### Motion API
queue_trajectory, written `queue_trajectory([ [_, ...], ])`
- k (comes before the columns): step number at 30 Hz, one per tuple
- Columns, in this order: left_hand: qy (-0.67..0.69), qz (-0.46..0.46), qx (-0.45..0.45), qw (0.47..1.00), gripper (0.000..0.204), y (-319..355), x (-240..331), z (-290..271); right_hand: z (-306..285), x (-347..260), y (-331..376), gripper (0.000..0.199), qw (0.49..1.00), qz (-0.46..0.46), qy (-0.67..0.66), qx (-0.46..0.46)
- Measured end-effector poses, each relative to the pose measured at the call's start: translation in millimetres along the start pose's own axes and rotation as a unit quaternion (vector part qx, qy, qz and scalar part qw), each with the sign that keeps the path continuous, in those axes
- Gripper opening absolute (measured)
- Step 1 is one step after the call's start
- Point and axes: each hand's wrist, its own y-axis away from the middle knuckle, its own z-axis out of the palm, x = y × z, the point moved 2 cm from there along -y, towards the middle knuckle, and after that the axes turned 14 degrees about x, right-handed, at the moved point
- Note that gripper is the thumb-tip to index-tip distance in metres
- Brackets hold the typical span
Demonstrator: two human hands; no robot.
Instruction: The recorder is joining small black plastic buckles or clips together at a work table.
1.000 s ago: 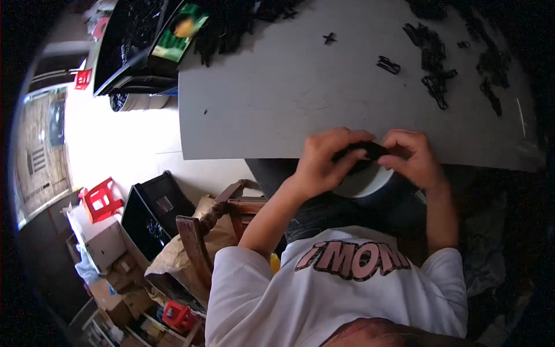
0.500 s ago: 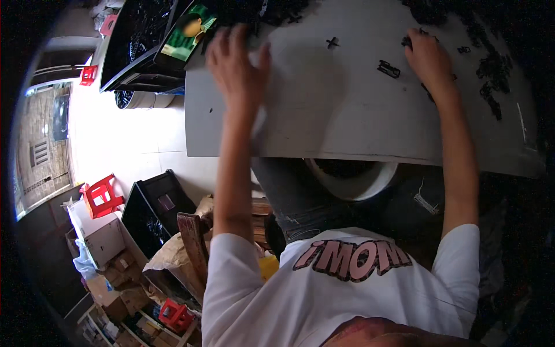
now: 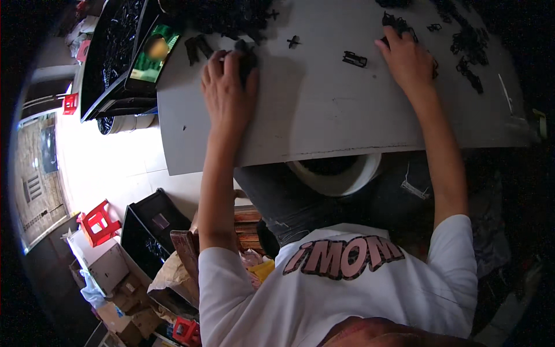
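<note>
My left hand (image 3: 227, 92) is on the left side of the grey table (image 3: 277, 115), its fingers curled round a dark plastic piece (image 3: 245, 56) at the edge of a heap of black parts (image 3: 228, 20). Over on the right, my right hand (image 3: 409, 66) has its fingers bent onto a small cluster of black plastic parts (image 3: 398, 23), partly covered by the fingertips. Between the hands lie a black rectangular clip-like piece (image 3: 354, 59) and a small cross-shaped black piece (image 3: 293, 41).
More black parts (image 3: 471, 43) lie scattered at the far right. A phone with a lit screen (image 3: 155, 53) leans against a black bin (image 3: 118, 46) left of the table. Under the front edge stands a white bucket (image 3: 347, 188). A red stool (image 3: 100, 222) and cartons (image 3: 110, 272) are on the floor.
The view has shifted, so the table appears further left. My left hand, spread above the table before, has closed round a dark piece. My right hand stays at its cluster of black parts.
</note>
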Motion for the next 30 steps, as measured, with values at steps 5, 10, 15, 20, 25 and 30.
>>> queue_trajectory([
  [5,0.039,0.019,-0.046,0.998,0.043,2.3,23.0,-12.3,7.3,11.6,9.6,0.027,1.000,0.022,-0.015,-0.003],
  [10,0.014,0.056,-0.050,0.997,0.037,-5.2,34.4,-13.2,-5.6,12.9,17.8,0.027,0.994,0.016,-0.086,0.061],
  [15,0.003,0.090,-0.058,0.994,0.025,-5.8,43.3,-15.4,-37.1,-21.0,18.6,0.033,0.937,0.070,-0.339,0.048],
  [20,0.212,-0.006,-0.035,0.977,0.028,-1.9,61.2,-27.8,-38.8,-33.9,14.0,0.026,0.948,0.035,-0.317,-0.002],
  [25,0.456,-0.316,-0.087,0.827,0.033,10.9,82.0,-24.9,-25.2,-37.8,19.4,0.025,0.965,0.024,-0.262,-0.010],
  [30,0.411,-0.245,-0.113,0.871,0.022,33.8,74.5,-4.6,-33.0,-48.5,19.3,0.025,0.940,0.033,-0.339,-0.032],
])
